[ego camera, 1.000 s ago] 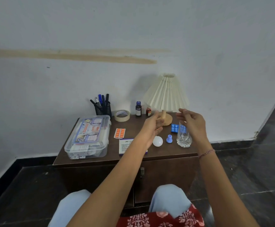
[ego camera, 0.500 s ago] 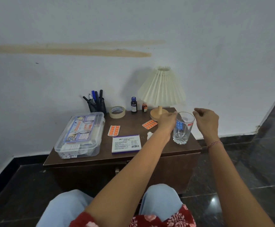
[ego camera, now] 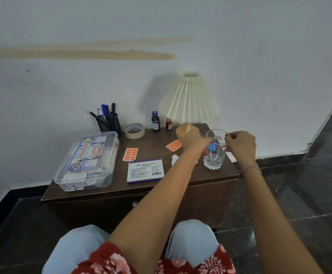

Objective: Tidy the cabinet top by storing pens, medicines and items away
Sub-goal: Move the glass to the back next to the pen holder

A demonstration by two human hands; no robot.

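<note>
1. On the dark wooden desk (ego camera: 181, 186), by the right edge: a clear cut glass (ego camera: 214, 155), upright, with a blue blister strip (ego camera: 212, 146) seen through its wall; whether the strip sits inside or behind cannot be told.
2. Left hand (ego camera: 195, 142) against the glass's left side, fingers curled at its wall and closed on the glass.
3. Right hand (ego camera: 240, 146) at the glass's right rim, fingertips pinched on the rim near a small red label.
4. Two orange blister packs lying flat: one (ego camera: 130, 154) beside the first-aid box, the other (ego camera: 174, 144) just left of the left hand.
5. Clear plastic first-aid box (ego camera: 86, 161), lid on, at the left end of the desk.
6. White stamp pad box (ego camera: 145, 170) near the front edge, between the first-aid box and the left forearm.
7. Along the wall: black mesh pen holder (ego camera: 109, 124) full of pens, roll of tape (ego camera: 135, 130), dark medicine bottle (ego camera: 155, 121), small brown bottle (ego camera: 169, 124), pleated lamp (ego camera: 189, 101) on a wooden base.
8. Small white object (ego camera: 174, 159) partly hidden behind the left forearm; identity unclear.
</note>
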